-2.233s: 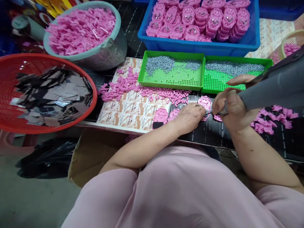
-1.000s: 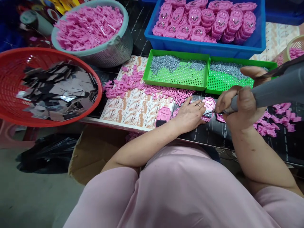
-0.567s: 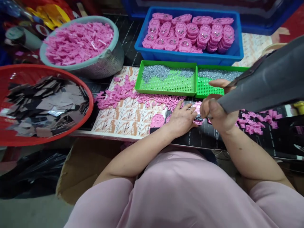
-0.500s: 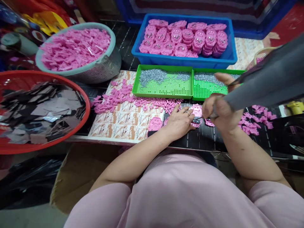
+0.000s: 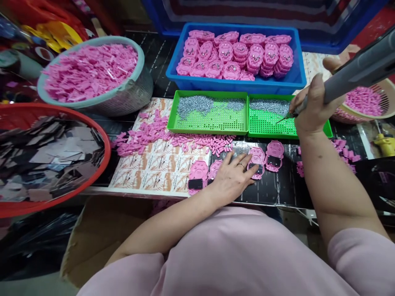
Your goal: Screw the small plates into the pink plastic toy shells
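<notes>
My right hand is wrapped around a grey electric screwdriver. Its thin bit points left, over the right green tray of small silver screws. Flat on the bench lies my left hand, fingers spread and a ring on one of them. Its fingertips touch a pink plastic casing with a black panel across its lower part. To the right sits another pink casing, and to the left a third; one more is partly hidden under the left hand.
A blue bin of stacked pink casings stands behind the left green tray. Small pink pieces are strewn before the trays. At left are a pale green basket and a red basket; a cream basket is at right.
My right hand has lifted the screwdriver from the casing under my left fingers and moved it up and away, its bit now over the right screw tray. My left hand stays at the casing.
</notes>
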### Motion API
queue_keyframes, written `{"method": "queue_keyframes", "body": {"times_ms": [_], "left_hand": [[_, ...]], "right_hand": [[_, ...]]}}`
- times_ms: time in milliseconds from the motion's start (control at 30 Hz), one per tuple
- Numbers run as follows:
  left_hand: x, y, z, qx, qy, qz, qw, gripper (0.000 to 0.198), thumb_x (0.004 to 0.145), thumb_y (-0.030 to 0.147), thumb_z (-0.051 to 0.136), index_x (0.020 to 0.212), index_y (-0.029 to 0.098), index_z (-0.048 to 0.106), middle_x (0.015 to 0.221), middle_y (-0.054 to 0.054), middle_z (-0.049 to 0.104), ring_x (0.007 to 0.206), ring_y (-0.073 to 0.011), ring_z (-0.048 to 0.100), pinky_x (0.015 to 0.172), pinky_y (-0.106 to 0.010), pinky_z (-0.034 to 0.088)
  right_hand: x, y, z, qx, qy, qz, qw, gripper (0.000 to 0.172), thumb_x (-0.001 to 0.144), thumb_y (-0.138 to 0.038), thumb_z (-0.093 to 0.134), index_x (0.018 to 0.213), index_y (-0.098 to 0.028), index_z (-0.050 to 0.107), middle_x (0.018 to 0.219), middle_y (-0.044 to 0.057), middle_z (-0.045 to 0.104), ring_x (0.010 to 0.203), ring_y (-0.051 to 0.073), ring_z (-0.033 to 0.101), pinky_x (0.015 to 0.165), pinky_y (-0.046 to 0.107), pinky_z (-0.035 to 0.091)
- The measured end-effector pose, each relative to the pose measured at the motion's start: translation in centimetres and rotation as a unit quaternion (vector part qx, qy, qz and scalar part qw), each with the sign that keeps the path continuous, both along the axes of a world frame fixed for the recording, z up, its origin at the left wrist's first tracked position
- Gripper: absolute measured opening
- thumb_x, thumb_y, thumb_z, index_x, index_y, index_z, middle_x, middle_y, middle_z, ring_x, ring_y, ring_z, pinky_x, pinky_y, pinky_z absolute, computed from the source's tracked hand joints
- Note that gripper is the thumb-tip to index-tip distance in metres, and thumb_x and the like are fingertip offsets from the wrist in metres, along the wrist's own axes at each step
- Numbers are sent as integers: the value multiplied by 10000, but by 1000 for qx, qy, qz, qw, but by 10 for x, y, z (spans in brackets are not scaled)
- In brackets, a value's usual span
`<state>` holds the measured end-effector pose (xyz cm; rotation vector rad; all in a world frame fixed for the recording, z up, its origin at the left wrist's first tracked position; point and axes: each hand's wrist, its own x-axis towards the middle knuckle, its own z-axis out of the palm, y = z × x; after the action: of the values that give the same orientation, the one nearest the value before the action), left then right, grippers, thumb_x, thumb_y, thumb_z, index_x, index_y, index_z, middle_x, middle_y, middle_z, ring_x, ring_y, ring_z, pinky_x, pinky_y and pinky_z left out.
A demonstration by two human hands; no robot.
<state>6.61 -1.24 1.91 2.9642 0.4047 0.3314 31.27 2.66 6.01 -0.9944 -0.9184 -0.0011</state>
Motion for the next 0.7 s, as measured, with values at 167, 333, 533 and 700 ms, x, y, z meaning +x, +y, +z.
{"method": "queue_keyframes", "body": {"times_ms": [167, 333, 533, 700], "left_hand": [[-2, -4, -8, 23, -37, 2, 999, 301, 921, 337, 574, 1188, 209, 625, 1300, -121, 601, 1217, -261, 551, 1020, -476, 406], [0, -6, -12, 33, -45, 1, 998, 303, 942, 330, 536, 1211, 217, 618, 1299, -128, 602, 1218, -252, 553, 1002, -454, 422], [1, -8, -17, 48, -35, 2, 998, 329, 930, 269, 552, 1253, 220, 596, 1314, -135, 594, 1233, -253, 544, 1006, -450, 417], [2, -9, -21, 54, -48, 6, 997, 326, 918, 268, 569, 1237, 216, 610, 1307, -150, 596, 1226, -264, 552, 1001, -456, 422]], "right_hand": [[-4, 1, 1, -8, 0, 25, 1000, 392, 761, -542, 699, 961, -266, 505, 418, -136, 403, 276, 92, 395, 276, 276, 283], [-3, 1, -1, -24, -7, 39, 999, 340, 760, -535, 705, 853, -281, 499, 405, -128, 406, 282, 89, 395, 286, 274, 298], [-4, 3, -3, 2, -13, 18, 1000, 427, 764, -549, 699, 989, -254, 488, 425, -142, 392, 276, 74, 377, 281, 251, 287], [-3, 10, -12, 4, -28, -5, 1000, 442, 754, -607, 675, 882, -247, 453, 392, -145, 351, 256, 75, 360, 264, 240, 234]]}}
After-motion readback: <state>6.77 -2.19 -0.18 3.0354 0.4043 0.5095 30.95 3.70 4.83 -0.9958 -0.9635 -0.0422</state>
